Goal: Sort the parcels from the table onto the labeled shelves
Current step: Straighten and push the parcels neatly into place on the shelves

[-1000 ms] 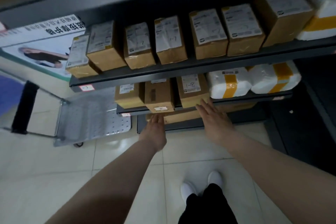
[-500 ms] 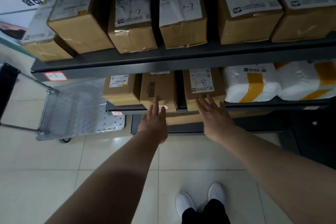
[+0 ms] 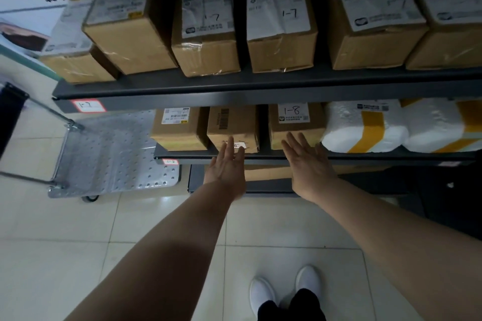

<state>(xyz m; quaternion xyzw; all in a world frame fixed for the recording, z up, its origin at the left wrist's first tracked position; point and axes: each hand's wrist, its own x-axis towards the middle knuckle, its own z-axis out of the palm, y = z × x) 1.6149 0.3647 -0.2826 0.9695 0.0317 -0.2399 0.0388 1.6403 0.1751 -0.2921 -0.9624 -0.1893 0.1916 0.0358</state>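
Empty hands at the lower shelf

Fingers straight, holding nothing, the left hand meets a brown parcel and the right hand fronts the parcel marked 1-8, apparently to square the row; contact is unclear. The 1-7 boxes stand above.

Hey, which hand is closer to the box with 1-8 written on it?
Right. The right hand has its fingertips over the lower front of the 1-8 box; the left hand is one box over to the left, at the barcode box.
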